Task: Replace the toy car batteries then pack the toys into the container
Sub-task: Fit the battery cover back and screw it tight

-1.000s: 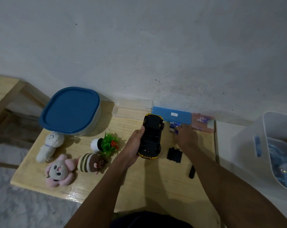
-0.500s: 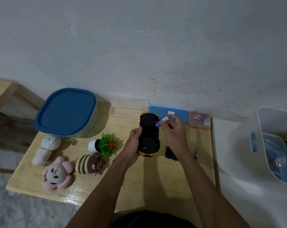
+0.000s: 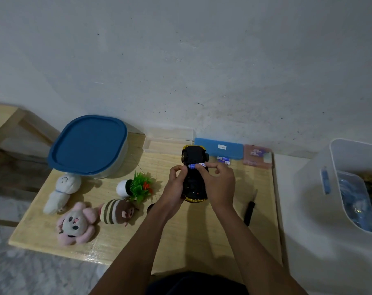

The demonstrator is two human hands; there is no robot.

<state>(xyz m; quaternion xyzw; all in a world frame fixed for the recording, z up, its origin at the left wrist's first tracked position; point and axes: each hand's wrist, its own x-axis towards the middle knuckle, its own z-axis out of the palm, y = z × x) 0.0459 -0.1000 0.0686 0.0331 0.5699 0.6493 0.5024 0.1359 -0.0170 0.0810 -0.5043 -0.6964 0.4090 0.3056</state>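
The black and yellow toy car lies upside down at the middle of the wooden table. My left hand grips its left side. My right hand pinches a blue and white battery and holds it across the car's underside. More batteries lie by the blue case. A container with a blue lid stands at the back left. In front of it lie a white plush, a pink plush, a striped plush and a small toy plant.
A black screwdriver lies to the right of the car. A clear plastic tray and a pink box sit along the wall. A white bin with things inside stands off the table's right edge.
My right hand picked a battery from the pile by the blue case and brought it left onto the car's underside. The left hand kept hold of the car.
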